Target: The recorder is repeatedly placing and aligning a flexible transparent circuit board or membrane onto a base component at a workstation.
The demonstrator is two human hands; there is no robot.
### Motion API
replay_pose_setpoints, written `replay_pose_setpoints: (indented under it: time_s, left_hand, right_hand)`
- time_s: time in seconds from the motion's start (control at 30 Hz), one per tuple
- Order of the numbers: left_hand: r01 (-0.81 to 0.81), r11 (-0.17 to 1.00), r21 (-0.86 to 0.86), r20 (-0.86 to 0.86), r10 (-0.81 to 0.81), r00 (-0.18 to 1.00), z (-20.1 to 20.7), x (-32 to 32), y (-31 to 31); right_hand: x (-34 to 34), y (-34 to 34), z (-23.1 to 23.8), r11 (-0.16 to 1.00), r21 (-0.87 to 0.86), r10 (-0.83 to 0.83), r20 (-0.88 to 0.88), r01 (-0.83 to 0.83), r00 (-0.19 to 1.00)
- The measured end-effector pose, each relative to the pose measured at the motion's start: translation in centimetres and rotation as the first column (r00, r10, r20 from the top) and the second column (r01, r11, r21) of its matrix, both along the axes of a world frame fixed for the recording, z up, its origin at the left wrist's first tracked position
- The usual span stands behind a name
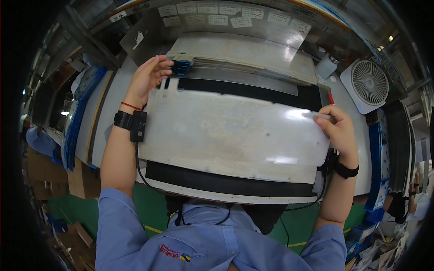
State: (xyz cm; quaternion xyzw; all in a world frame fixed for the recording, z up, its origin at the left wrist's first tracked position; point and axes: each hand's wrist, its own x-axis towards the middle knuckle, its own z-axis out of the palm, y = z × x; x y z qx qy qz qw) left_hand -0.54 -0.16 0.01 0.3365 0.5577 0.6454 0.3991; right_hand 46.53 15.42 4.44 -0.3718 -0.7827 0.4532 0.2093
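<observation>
A large, pale, glossy flat sheet (235, 131) spans the space between my arms, tilted slightly, over a black mat (226, 180). My right hand (337, 128) pinches its far right corner between thumb and fingers. At the far left corner, my left hand (151, 77) has its fingers apart and pointing right, close to some small dark-blue pieces (181, 67). Whether its palm touches the sheet is unclear. Beyond the mat lies a stack of similar pale sheets (244, 52), their layered edges facing me.
A white fan (367, 83) stands at the back right beside a pale bottle (327, 66). Blue stacked panels (81, 113) line the left, and blue trays (379, 167) the right. A metal back panel (217, 22) carries paper labels. Cables hang from both wrists.
</observation>
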Motion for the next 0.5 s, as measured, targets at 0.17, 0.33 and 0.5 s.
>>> replay_pose_setpoints:
  time_s: [0.17,0.33,0.5]
  left_hand:
    - [0.096,0.994,-0.054,-0.040,-0.098,0.994,0.2,1.1,0.1]
    - [0.075,0.994,-0.085,-0.136,-0.086,0.987,0.6,2.2,0.0]
    - [0.057,0.991,-0.118,-0.119,-0.071,0.990,0.4,1.4,0.0]
  right_hand:
    - [-0.2,0.7,-0.3,0.995,0.095,-0.012,-0.026,0.015,1.000]
    - [0.3,1.7,-0.8,0.980,0.188,0.048,0.077,-0.062,0.996]
    - [0.4,2.5,-2.2,0.999,0.031,-0.031,-0.073,0.034,0.997]
